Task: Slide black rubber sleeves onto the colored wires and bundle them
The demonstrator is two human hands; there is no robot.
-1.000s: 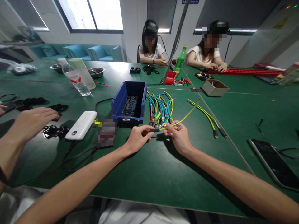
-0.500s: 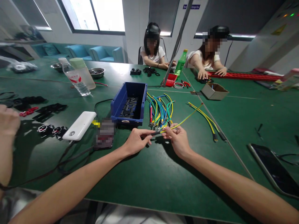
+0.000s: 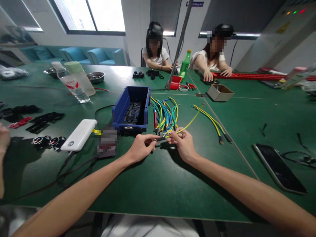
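Note:
Between both hands is a yellow-green wire (image 3: 192, 121) with a black sleeve (image 3: 161, 138) on its near end. My left hand (image 3: 138, 148) pinches the sleeve's left end between thumb and fingers. My right hand (image 3: 184, 144) is closed on the wire just right of the sleeve, and the wire's free end points up to the right. Just beyond my hands lies a bundle of yellow, blue and green wires (image 3: 166, 112) with metal lugs. A blue bin (image 3: 129, 127) to its left holds many black sleeves (image 3: 133, 112). Sleeved yellow-green wires (image 3: 212, 119) lie at the right.
A white power bank (image 3: 79, 135) and a cabled phone (image 3: 107, 142) lie left; another phone (image 3: 278, 168) lies right. Bottles (image 3: 77, 89), a cardboard box (image 3: 219, 93) and a metal pole (image 3: 180, 44) stand farther back. Two people sit opposite; another person's hand (image 3: 3, 140) shows at left.
The camera view has shifted slightly, so the scene sits farther left. Both hands keep their hold on the sleeve and wire. The other person's hand at left shows less.

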